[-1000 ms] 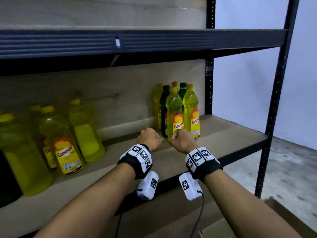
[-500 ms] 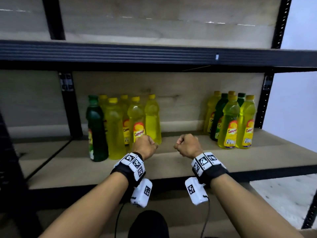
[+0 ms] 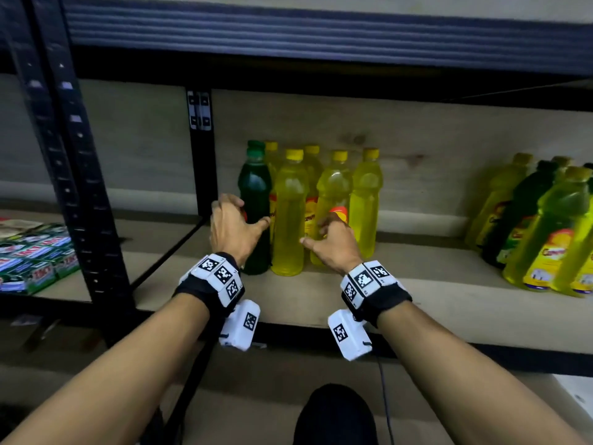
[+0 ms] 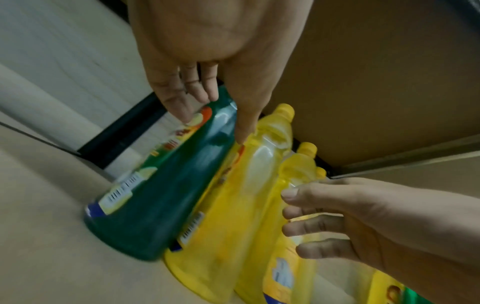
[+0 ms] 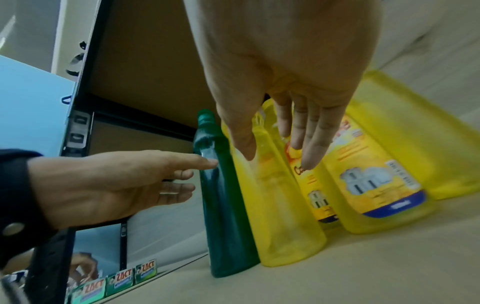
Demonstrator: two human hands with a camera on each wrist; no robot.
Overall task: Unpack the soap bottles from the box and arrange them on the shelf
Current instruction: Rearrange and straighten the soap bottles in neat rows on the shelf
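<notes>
Six smooth, waisted plastic soap bottles, one dark green bottle (image 3: 255, 200) and five translucent yellow bottles (image 3: 288, 213), are clustered upright on the matte board shelf (image 3: 417, 293). They are flanked by the left hand (image 3: 229, 226) and right hand (image 3: 335, 242), fingers spread wide, nothing gripped. Green cartons (image 3: 35, 258) are stacked beyond a black upright (image 3: 72, 175).

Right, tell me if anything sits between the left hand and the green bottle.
Nothing visible does. The left hand is open right at the green bottle, fingers spread beside its label, with no object between them.
</notes>
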